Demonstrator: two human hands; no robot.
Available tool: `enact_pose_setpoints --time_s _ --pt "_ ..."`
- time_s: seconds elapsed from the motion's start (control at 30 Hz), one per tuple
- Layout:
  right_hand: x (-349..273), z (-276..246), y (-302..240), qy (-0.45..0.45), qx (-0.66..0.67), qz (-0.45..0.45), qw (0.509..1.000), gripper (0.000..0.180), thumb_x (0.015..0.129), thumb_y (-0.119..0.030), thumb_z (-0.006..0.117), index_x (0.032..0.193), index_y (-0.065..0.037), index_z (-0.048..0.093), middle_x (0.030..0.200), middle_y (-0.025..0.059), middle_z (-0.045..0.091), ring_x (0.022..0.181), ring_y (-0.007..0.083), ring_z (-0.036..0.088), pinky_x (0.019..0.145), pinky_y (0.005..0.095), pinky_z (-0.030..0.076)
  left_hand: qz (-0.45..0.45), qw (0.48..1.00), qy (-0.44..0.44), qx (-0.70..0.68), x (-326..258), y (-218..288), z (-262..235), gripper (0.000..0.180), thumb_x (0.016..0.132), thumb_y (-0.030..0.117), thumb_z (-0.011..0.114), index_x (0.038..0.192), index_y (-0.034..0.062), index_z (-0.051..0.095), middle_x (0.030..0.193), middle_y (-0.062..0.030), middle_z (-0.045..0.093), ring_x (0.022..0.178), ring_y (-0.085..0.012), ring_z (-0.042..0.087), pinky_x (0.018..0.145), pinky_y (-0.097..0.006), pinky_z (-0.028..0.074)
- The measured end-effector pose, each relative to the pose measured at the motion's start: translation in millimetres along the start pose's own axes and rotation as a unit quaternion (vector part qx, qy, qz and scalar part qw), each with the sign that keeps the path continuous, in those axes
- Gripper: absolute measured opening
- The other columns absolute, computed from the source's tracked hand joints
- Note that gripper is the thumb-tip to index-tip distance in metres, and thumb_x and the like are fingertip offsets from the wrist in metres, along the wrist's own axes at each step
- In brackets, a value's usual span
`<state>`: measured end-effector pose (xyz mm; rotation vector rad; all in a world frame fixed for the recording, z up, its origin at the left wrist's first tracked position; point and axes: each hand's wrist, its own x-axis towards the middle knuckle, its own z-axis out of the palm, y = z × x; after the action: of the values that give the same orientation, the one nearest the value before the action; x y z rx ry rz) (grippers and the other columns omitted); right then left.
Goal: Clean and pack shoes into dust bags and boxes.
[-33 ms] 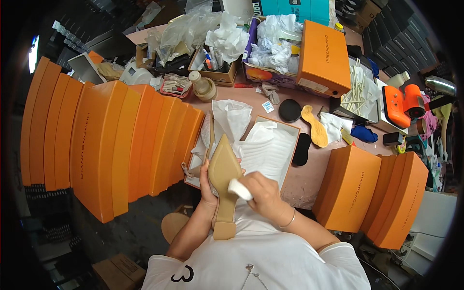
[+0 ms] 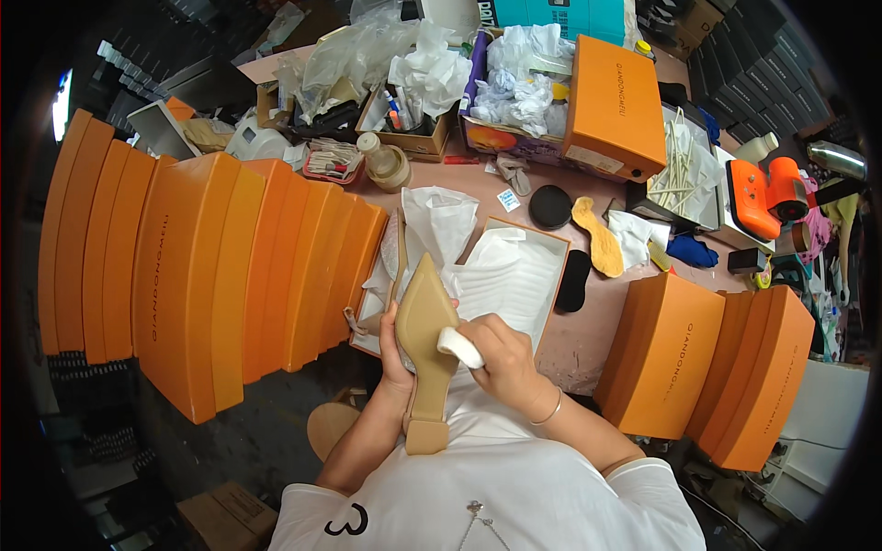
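Observation:
A pointed shoe [image 2: 425, 312] is held sole up in front of my chest, its tan sole facing me and the block heel toward my body. My left hand [image 2: 393, 358] wraps round its left side; some fingertips show past the far side. In my right hand [image 2: 507, 365] is a folded white pad [image 2: 459, 347], pinched and touching or very near the sole's right edge. Behind them lies a shoebox [image 2: 562, 275] lined with white tissue paper [image 2: 501, 280]. Another shoe [image 2: 393, 250] rests among paper at the box's left, partly hidden.
Orange shoeboxes stand in a row at left [image 2: 188, 285] and right [image 2: 661, 358]. Behind are a bottle [image 2: 386, 165], a carton of crumpled paper [image 2: 519, 138], a round black tin [image 2: 550, 208], a tan insole-shaped piece [image 2: 597, 237] and an orange tool [image 2: 753, 202].
My right hand and the white pad have shifted slightly, with the pad turning to show more of its folded shape. The shoe and my left hand stay nearly in place.

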<state>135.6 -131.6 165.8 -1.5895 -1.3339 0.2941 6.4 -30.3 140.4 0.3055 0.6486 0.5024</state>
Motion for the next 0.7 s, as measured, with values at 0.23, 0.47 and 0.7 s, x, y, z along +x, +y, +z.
enact_pose_setpoints --time_s 0.23,0.47,0.7 --pt "-11.8 0.4 -2.9 -0.041 0.005 -0.001 0.999 0.04 0.061 0.004 0.065 0.099 -0.006 0.061 0.083 0.0083 0.057 0.07 0.0272 0.061 0.057 0.0352 0.05 0.004 0.998 -0.046 -0.045 4.5 -0.1 -9.8 0.06 0.095 0.054 0.032 0.128 0.0072 0.049 0.112 -0.02 0.059 0.091 -0.0327 0.06 0.08 -0.044 0.053" --pt "-16.3 -0.6 -8.2 -0.074 -0.005 -0.002 0.997 0.036 0.063 0.002 0.065 0.098 -0.005 0.06 0.084 0.0085 0.058 0.07 0.0279 0.061 0.057 0.0359 0.05 0.016 1.0 -0.018 0.019 3.7 -3.5 -11.9 0.066 0.093 0.057 0.032 0.125 0.0017 0.051 0.113 -0.0181 0.06 0.094 -0.0305 0.063 0.083 -0.043 0.052" --pt "-26.6 -3.6 -17.0 -0.175 0.078 0.08 0.978 0.027 0.073 0.001 0.065 0.098 -0.008 0.064 0.084 0.0087 0.059 0.073 0.028 0.061 0.062 0.0352 0.051 0.027 0.999 -0.015 0.007 0.6 2.5 -11.6 0.065 0.094 0.057 0.03 0.127 0.0036 0.049 0.112 -0.0181 0.059 0.091 -0.0297 0.063 0.078 -0.041 0.054"
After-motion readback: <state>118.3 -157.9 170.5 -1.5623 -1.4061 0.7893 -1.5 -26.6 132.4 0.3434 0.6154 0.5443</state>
